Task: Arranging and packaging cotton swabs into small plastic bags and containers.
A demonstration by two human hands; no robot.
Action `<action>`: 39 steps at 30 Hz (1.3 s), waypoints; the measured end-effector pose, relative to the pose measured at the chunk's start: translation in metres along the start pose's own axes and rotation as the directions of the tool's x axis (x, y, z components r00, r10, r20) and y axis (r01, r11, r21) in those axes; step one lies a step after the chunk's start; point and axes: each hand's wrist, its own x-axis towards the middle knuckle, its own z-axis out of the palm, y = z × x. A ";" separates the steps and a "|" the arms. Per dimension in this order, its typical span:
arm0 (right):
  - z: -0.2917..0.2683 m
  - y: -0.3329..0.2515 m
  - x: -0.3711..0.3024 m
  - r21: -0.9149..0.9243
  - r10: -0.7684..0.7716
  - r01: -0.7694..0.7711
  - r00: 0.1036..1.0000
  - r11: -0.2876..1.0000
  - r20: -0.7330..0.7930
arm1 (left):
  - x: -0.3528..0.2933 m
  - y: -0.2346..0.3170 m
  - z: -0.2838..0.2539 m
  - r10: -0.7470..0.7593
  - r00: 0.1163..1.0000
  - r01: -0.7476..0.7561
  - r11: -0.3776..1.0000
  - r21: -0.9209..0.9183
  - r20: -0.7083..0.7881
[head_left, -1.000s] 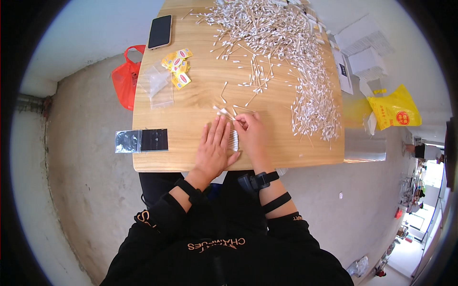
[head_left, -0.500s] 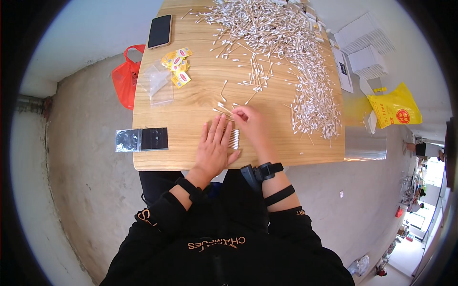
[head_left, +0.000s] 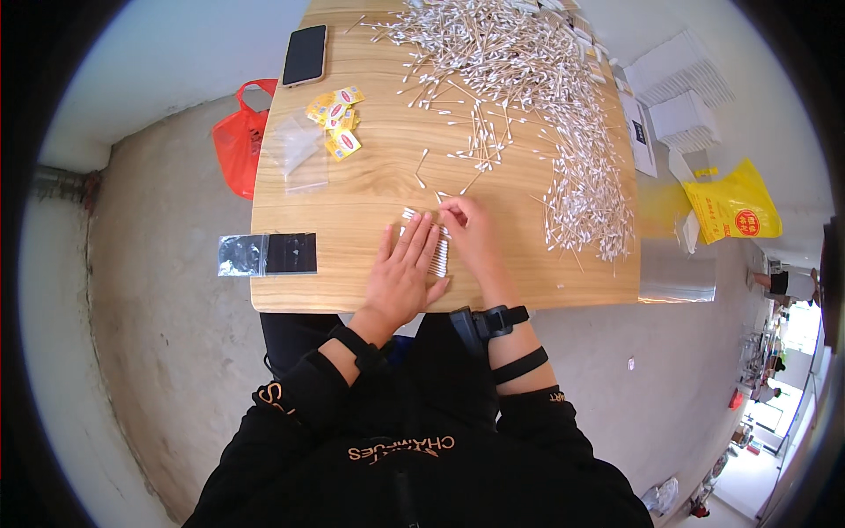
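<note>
My left hand [head_left: 407, 268] lies flat with its fingers stretched over a row of cotton swabs [head_left: 439, 257] near the table's front edge. White tips of the row show beside the palm and beyond the fingertips; the middle is covered. Just right of those fingertips, my right hand [head_left: 469, 231] is closed in a pinch on a cotton swab at the far end of the row. Its fingers partly hide what they grip. A few loose swabs [head_left: 422, 169] lie a little farther off.
A large heap of cotton swabs [head_left: 510, 53] spreads over the far and right table [head_left: 370, 189]. On the left are a phone [head_left: 304, 55], yellow packets [head_left: 341, 119], clear plastic bags [head_left: 299, 154] and a black-and-clear pouch [head_left: 268, 255]. A red bag [head_left: 238, 145] and a yellow bag [head_left: 735, 202] flank the table.
The swabs that slanted out at my right fingertips now lie in line by my left fingertips. My right hand has shifted slightly; my left stays flat. The whole view has moved a little.
</note>
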 end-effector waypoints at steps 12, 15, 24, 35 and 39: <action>0.023 0.004 0.020 -0.086 -0.137 0.116 0.937 0.990 -0.320 | 0.000 0.002 0.001 -0.010 1.000 0.010 1.000 0.001 0.011; 0.016 0.005 -0.002 -0.036 -0.012 -0.002 0.921 0.999 -0.390 | -0.003 -0.002 0.004 -0.028 1.000 0.028 0.999 0.016 -0.002; 0.012 -0.011 0.010 -0.274 -0.003 -0.079 0.957 0.958 -0.289 | -0.001 0.000 0.002 -0.020 1.000 0.020 1.000 0.014 0.016; 0.017 -0.010 0.027 -0.364 -0.129 0.041 0.967 0.931 -0.219 | -0.002 -0.001 -0.001 -0.020 1.000 0.020 1.000 -0.001 0.019; 0.019 -0.009 0.030 -0.265 -0.100 0.039 0.970 0.964 -0.222 | -0.002 -0.001 -0.002 -0.024 0.999 0.024 1.000 -0.010 0.024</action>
